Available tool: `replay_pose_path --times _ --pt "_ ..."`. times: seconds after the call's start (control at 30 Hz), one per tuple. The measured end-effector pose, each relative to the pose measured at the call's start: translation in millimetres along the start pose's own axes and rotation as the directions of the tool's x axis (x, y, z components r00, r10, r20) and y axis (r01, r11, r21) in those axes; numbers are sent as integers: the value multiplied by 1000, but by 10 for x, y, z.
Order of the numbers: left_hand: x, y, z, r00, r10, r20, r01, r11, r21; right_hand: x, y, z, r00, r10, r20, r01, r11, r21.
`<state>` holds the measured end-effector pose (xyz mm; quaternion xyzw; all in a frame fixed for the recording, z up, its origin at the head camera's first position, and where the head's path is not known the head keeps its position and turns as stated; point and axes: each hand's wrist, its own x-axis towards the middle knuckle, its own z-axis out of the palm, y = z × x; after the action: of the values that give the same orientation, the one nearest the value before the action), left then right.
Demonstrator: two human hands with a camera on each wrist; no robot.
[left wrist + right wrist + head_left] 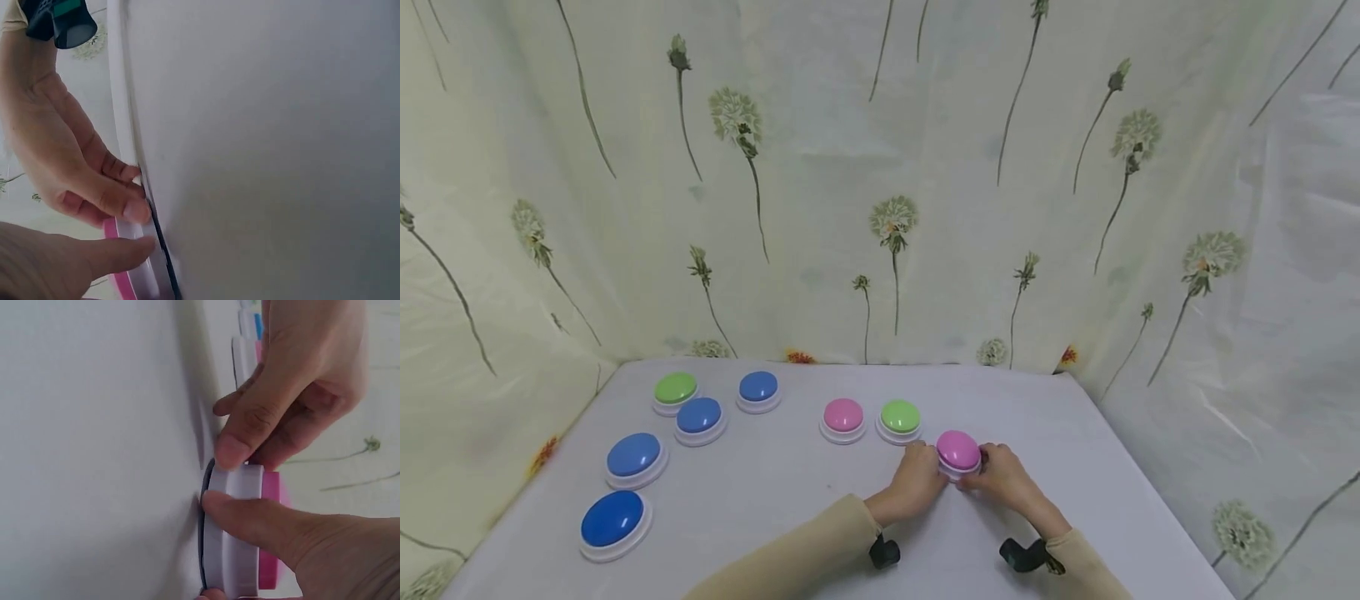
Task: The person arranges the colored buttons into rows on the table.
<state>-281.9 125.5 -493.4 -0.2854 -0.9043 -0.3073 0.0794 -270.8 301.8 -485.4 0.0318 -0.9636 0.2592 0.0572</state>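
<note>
A pink push button (958,450) with a white round base is between both hands, right of the table's middle. My left hand (917,482) holds the left side of the base, its thumb (128,255) against the rim. From the right, my right hand (1006,479) grips the same base, with its thumb (240,515) across the white side. The dark lower edge of the base (232,556) is close to the tabletop; whether it touches all round I cannot tell. Just behind the left hand stands a green push button (900,417), and left of that another pink one (843,415).
On the left of the white table (760,500) stand several more push buttons: a green one (675,387) at the back and blue ones, among them a blue button (758,386) and a nearer blue button (612,518). A dandelion-print curtain (820,208) surrounds the table's back and sides.
</note>
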Motion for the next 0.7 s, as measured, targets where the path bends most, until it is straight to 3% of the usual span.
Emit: replay_pose_path --times 0.13,0.3,0.47,0.7 --pt "77 72 68 1000 -20 10 20 1000 -3 77 68 -33 999 22 -32 -22 1000 23" --pt "162 65 136 994 -80 79 86 993 -78 153 123 -51 997 40 -68 -37 998 56" --pt "237 21 139 991 -73 108 88 986 -140 220 152 -34 995 57 -79 -52 997 63" --pt "285 -1 116 991 -77 112 91 987 -129 303 155 9 992 81 -99 -73 993 90"
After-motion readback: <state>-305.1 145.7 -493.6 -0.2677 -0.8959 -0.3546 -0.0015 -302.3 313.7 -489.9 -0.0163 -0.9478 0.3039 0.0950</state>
